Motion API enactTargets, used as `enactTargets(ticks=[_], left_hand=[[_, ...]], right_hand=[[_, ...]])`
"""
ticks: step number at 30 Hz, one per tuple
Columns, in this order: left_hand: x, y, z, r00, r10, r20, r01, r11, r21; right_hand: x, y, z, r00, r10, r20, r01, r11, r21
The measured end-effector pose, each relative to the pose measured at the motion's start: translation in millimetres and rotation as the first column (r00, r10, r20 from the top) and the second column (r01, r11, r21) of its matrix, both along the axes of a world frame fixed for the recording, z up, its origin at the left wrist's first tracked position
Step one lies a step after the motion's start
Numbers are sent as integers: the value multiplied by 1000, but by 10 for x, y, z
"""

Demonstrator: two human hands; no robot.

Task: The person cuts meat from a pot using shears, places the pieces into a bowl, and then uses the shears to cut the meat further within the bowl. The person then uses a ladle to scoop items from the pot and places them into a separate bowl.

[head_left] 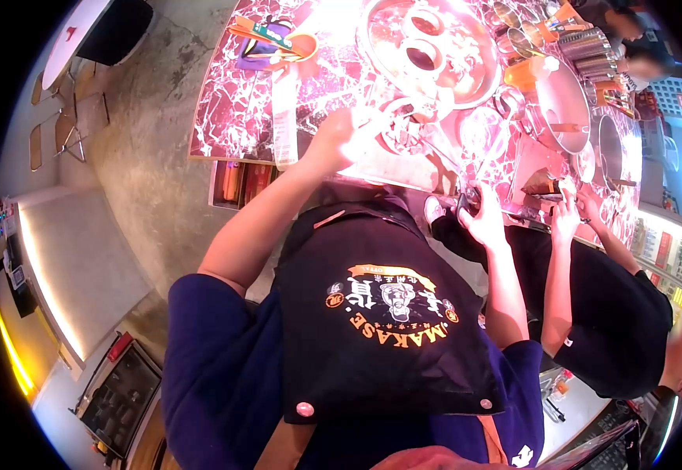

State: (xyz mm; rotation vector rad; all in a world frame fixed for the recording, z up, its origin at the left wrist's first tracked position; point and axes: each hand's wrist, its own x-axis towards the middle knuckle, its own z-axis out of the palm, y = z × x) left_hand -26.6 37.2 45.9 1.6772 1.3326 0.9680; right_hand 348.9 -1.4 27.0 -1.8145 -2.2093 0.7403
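My left hand (342, 139) reaches over the table's near side, beside a small bowl (402, 131) with pieces of food in it. Bright light washes out its fingers, so their grip cannot be made out. To the right, my right hand (485, 218) is closed around the black handles of what look like scissors (466, 202). Their thin metal blades point up and left towards the bowl. Beyond the bowl lies a wide metal basin (491, 78) holding two round containers of dark liquid (422, 55) and pale food pieces.
A co-worker's hands (566, 213) hold a dark item (543, 186) close on my right. A large pot (563, 102) and several metal canisters (585, 53) stand at the right. An orange cup with utensils (302, 47) stands at the left, near a long paper slip (284, 117).
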Motion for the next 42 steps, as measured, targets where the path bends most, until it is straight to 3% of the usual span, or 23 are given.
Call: enactTargets(ticks=[4, 5, 6, 9, 11, 12, 15, 19, 23, 26, 28, 31, 33, 36, 39, 42], left_hand=[[26, -91, -27, 1000, 1, 30, -6, 987, 160], [32, -114, 8, 998, 1, 57, -5, 998, 61], [38, -128, 29, 996, 4, 84, 0, 999, -39], [49, -160, -26, 982, 50, 181, -19, 986, -165], [28, -162, -66, 981, 60, 183, -25, 982, -185], [10, -165, -83, 980, 71, 185, -33, 979, -202], [-7, -169, -109, 981, 96, 166, -69, 984, -162], [4, -155, -156, 988, 73, 133, -53, 987, -149], [46, -198, -155, 981, 89, 174, -55, 980, -193], [55, -192, -201, 977, 104, 187, -61, 973, -222], [45, -201, -257, 979, 113, 170, -75, 974, -214], [33, -195, -281, 976, 122, 182, -82, 974, -209], [43, -187, -269, 968, 152, 200, -88, 951, -295], [63, -151, -459, 954, 151, 260, -81, 962, -262], [66, -147, -462, 956, 141, 257, -72, 963, -259], [72, -142, -524, 958, 158, 238, -104, 969, -224]], right_hand=[[-322, 116, -73, 998, 35, -58, -33, 999, 32], [-440, 152, -42, 992, 19, -121, -23, 999, -35], [-424, 176, -223, 981, 107, -164, -92, 991, 97], [-342, 129, -513, 981, 13, -193, -9, 1000, 26], [-221, 36, -393, 980, 155, -124, -146, 986, 82], [-139, -25, -351, 984, 136, -114, -129, 989, 69], [3, -104, -158, 994, -23, -111, 9, 992, -126], [-235, 39, -49, 997, 68, -23, -68, 998, 18], [-468, 173, -345, 975, 57, -217, -54, 998, 18], [-288, 100, -588, 970, 39, -238, -49, 998, -37], [-236, -49, -412, 981, 40, -189, -46, 999, -26], [-33, -128, -240, 972, -70, -223, 33, 985, -169], [-79, -90, -135, 987, -56, -153, 35, 990, -137], [-311, 71, -54, 998, 26, -55, -27, 999, -23], [-465, 239, -262, 985, -1, -174, -4, 1000, -29], [-371, 201, -289, 985, 12, -172, -23, 998, -59]])
